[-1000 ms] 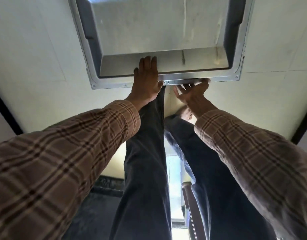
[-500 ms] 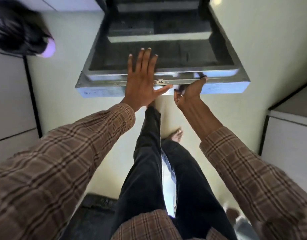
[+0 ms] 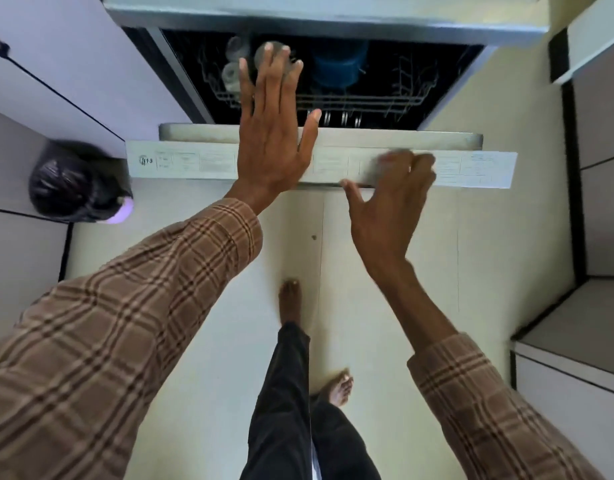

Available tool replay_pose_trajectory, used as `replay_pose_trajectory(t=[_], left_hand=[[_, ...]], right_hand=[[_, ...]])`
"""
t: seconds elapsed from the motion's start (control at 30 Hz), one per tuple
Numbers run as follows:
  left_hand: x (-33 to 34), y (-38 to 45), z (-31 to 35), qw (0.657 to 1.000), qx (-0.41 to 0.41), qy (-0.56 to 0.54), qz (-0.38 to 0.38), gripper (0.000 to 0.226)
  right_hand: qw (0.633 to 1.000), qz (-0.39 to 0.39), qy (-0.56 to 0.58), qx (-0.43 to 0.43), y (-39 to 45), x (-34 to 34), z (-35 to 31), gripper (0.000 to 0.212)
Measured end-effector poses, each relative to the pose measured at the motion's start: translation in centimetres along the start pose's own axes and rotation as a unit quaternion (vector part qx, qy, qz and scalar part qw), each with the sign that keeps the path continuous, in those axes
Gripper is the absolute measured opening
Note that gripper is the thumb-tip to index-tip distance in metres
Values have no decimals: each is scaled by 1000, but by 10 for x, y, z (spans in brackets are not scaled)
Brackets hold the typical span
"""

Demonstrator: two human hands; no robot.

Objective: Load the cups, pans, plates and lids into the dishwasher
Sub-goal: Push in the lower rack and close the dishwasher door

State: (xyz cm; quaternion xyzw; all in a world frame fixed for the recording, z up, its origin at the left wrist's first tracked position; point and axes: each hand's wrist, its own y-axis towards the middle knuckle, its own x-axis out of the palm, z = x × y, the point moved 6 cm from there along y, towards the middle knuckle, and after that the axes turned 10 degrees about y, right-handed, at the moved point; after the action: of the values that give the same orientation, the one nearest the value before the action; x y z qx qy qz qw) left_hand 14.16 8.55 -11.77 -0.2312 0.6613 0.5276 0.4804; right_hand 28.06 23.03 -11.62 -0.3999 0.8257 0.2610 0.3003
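Note:
The dishwasher door [image 3: 180, 164] stands half raised, and I look down on its top edge with a printed label strip. My left hand [image 3: 274, 133] is flat with straight fingers, its palm against that edge. My right hand [image 3: 388, 202] grips the edge further right, blurred fingers curled over the strip and thumb below. Behind the door, the wire rack [image 3: 385, 102] holds a blue cup [image 3: 338, 64] and clear glasses [image 3: 231, 76], partly hidden by my left fingers.
A black bin bag [image 3: 73, 185] sits on the floor left of the door. White cabinets stand on the left [image 3: 73, 64] and on the right [image 3: 593, 220]. My bare feet are on the pale floor [image 3: 229, 271] in front of the dishwasher.
The door has swung up from lying flat to half raised under both hands. The view has lifted, and the loaded rack inside now shows.

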Motion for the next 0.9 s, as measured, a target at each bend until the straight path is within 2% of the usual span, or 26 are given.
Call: replay_pose_trajectory(t=[0.07,0.13,0.2,0.23,0.33,0.4,0.47,0.53,0.6,0.67,0.77,0.9], left_hand=[[4,18,-3,1000,-6,12,4,62],[9,40,-8,999,-13,30,1,63],[13,64,-14,998,-29,54,-14,67],[16,75,-14,997,-39,65,-27,69],[27,107,-13,994,-36,63,-76,76],[30,118,-17,993,-25,59,-97,83],[32,123,-16,992,0,56,-117,95],[33,122,-15,987,37,49,-148,108],[34,121,-19,980,57,52,-181,118],[33,124,-23,975,73,56,-202,125],[38,127,-19,971,92,73,-207,123],[45,127,-22,972,70,89,-208,109]], right_hand=[[995,-27,-27,-88,37,10,-15,91],[983,-88,-62,-151,77,27,-29,123],[962,-150,-130,-186,108,47,-32,140],[952,-157,-171,-202,116,53,-29,140],[940,-79,-226,-244,128,49,-33,118],[948,-38,-196,-247,141,43,-44,120],[946,-68,-183,-259,164,51,-48,123],[937,-101,-195,-273,178,66,-44,116],[944,-67,-161,-280,179,76,-45,93],[952,12,-138,-273,177,76,-49,63],[951,79,-161,-253,175,81,-55,50],[945,110,-183,-248,174,91,-55,46]])
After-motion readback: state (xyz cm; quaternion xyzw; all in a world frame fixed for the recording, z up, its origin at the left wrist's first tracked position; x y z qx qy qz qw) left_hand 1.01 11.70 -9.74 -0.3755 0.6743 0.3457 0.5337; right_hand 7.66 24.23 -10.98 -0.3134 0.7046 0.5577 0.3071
